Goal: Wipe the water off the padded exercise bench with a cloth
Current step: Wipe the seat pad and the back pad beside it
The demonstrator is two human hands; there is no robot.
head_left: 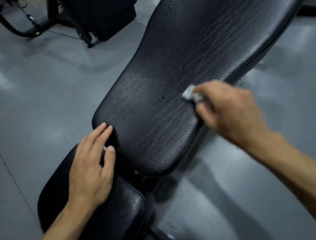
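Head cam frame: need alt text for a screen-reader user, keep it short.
A person's right hand grips a pale cloth against the right edge of a black padded bench backrest, beside water droplets scattered across the pad. The left hand rests with straight fingers where the seat pad meets the backrest; grey floor surrounds the bench.

- No text, label, brand, number or sign can be read anywhere in the head view.
- The black padded surface [170, 100] shows only its grain and some water drops, with no print on it.
- The cloth [189, 92] is blurred, and no writing can be made out on it.
- The dark machine [96, 15] at the top has a small yellow spot low on its frame, too small to tell if it is a label.
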